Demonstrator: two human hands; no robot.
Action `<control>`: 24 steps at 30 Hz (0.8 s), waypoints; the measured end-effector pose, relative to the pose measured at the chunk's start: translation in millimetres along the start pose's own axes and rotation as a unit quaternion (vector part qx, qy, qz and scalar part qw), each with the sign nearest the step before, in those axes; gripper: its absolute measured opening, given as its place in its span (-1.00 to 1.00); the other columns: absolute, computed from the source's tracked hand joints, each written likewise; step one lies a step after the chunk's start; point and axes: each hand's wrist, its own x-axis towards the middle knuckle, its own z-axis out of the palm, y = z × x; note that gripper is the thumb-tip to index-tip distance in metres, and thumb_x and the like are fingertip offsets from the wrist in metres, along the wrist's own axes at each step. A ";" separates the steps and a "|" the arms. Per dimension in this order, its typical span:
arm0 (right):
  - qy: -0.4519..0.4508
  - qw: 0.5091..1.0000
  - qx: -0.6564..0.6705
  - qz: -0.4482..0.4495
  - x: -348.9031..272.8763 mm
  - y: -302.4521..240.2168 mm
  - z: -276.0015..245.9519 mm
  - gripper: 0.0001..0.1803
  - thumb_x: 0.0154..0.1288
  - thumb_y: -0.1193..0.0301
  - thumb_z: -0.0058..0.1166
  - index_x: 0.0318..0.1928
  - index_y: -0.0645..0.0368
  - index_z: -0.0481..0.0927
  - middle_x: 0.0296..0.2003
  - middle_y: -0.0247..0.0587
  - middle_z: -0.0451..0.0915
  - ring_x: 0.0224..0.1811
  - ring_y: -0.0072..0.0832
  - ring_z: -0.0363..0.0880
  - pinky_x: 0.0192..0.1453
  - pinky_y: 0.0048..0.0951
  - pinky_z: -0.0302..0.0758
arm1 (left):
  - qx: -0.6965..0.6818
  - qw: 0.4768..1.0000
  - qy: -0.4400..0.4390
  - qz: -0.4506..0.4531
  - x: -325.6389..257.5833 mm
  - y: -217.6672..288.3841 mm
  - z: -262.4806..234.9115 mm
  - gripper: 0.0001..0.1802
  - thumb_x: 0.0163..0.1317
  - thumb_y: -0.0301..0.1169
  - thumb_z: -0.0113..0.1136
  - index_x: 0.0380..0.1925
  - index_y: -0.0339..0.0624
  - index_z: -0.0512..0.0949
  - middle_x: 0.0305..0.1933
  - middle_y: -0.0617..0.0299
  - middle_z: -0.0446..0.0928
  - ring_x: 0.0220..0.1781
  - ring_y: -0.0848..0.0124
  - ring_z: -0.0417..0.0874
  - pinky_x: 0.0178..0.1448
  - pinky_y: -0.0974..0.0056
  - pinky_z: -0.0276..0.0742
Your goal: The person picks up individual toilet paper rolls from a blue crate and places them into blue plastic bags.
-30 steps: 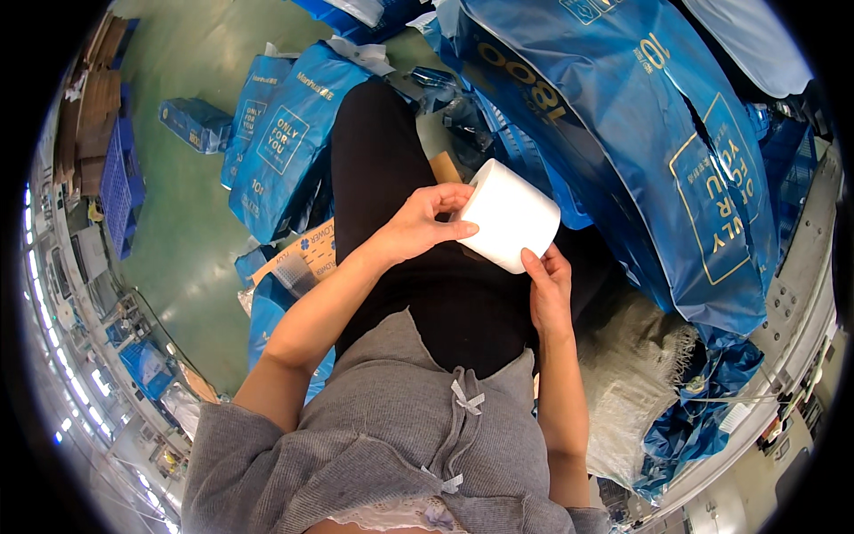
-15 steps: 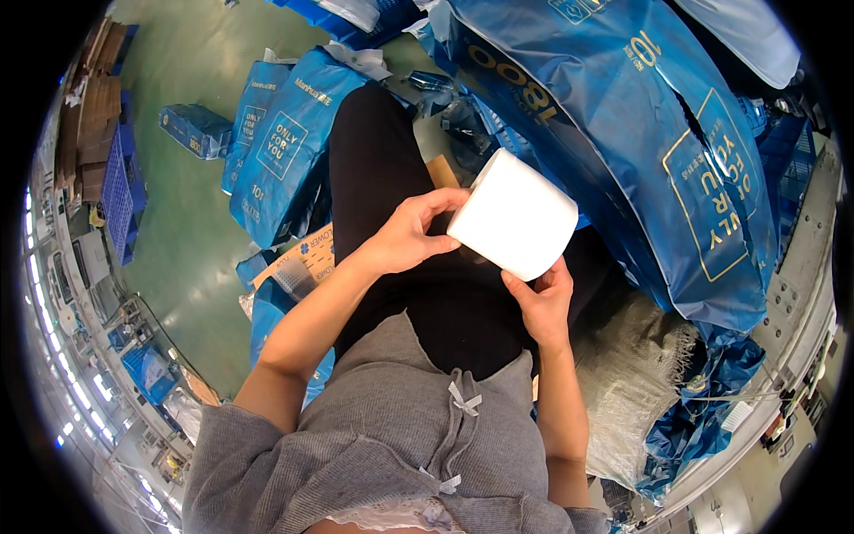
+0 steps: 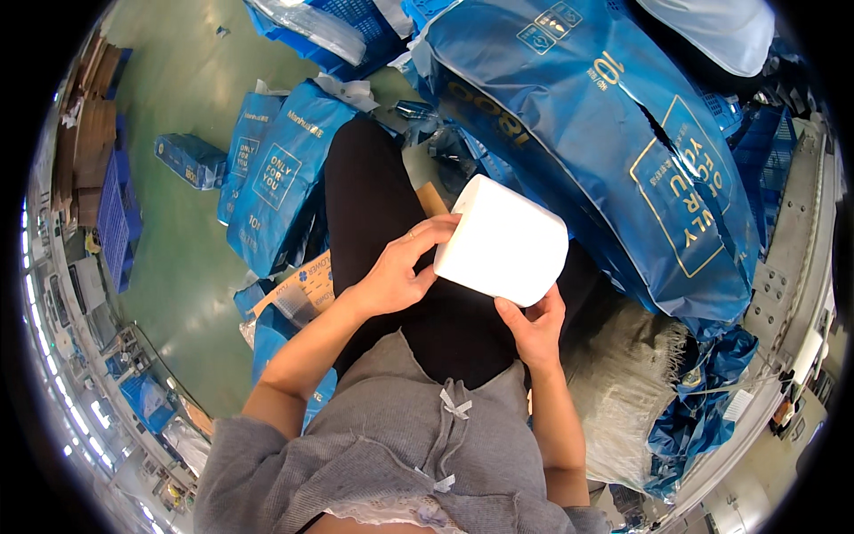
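Note:
A thick white paper roll (image 3: 503, 242) is held above my lap, tilted, between both hands. My left hand (image 3: 398, 271) grips its left end, fingers at the upper edge and thumb below. My right hand (image 3: 534, 326) is closed on the lower right side of the roll, thumb on the near face and the other fingers partly hidden behind it. Just beyond the roll, to the right, lies a large blue printed plastic bag (image 3: 569, 133) with a long dark slit down it.
Several blue bags (image 3: 280, 178) stand on the green floor at left, with a smaller blue pack (image 3: 190, 161) farther out. A blue crate (image 3: 356, 44) sits at the back. A pale woven sack (image 3: 623, 392) and crumpled blue plastic (image 3: 703, 392) lie beside my right arm, along a metal frame (image 3: 787, 267).
The whole view has shifted slightly, so the surroundings sit lower. Both hands still hold the white roll, which has turned a little; my left fingers have slid along its end.

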 end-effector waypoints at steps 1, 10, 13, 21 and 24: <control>-0.003 1.000 0.008 0.000 -0.5 -1.9 -0.6 -0.42 0.08 0.45 0.31 0.10 0.29 0.37 -0.03 -0.24 0.52 0.04 -0.50 0.46 0.18 -0.44 0.33 | -0.004 1.000 0.010 0.011 0.5 1.7 0.9 -0.50 -0.06 -0.80 0.09 -0.04 -0.26 0.44 0.14 -0.01 0.43 0.26 0.08 0.40 0.26 0.18 0.35; 0.010 0.991 0.133 0.004 -2.6 -7.0 -6.0 -0.42 0.08 0.40 0.33 0.09 0.30 0.40 -0.06 -0.22 0.54 0.00 -0.52 0.48 0.15 -0.47 0.34 | 0.159 0.975 0.028 0.153 4.8 7.1 3.1 -0.63 -0.09 -0.82 0.04 -0.22 -0.33 0.46 0.03 0.02 0.47 0.23 0.10 0.43 0.23 0.10 0.33; 0.006 0.992 0.128 -0.012 -3.7 -8.0 -6.6 -0.44 0.09 0.39 0.33 0.08 0.30 0.41 -0.07 -0.24 0.55 -0.02 -0.53 0.49 0.14 -0.48 0.35 | 0.168 0.973 0.001 0.156 5.8 4.1 1.3 -0.57 -0.11 -0.78 0.08 -0.15 -0.33 0.45 0.06 0.01 0.46 0.28 0.10 0.37 0.26 0.08 0.30; 0.059 0.991 0.118 0.011 -5.0 -20.9 -14.4 -0.57 0.31 0.23 0.09 0.02 0.32 0.48 -0.10 -0.23 0.57 -0.05 -0.54 0.49 0.12 -0.50 0.34 | -0.015 0.995 -0.095 -0.020 12.2 22.7 -1.0 -0.38 -0.07 -0.49 0.29 0.08 -0.22 0.37 0.11 0.09 0.44 0.18 0.12 0.34 0.26 0.16 0.24; 0.085 0.989 0.109 0.043 -5.9 -30.9 -13.0 -0.53 0.39 0.17 -0.06 0.04 0.36 0.47 -0.06 -0.17 0.57 0.01 -0.49 0.49 0.18 -0.46 0.29 | -0.099 0.987 -0.115 -0.061 12.1 25.2 1.1 -0.39 -0.01 -0.40 0.34 0.09 -0.27 0.39 0.06 0.13 0.48 0.14 0.28 0.40 0.25 0.23 0.25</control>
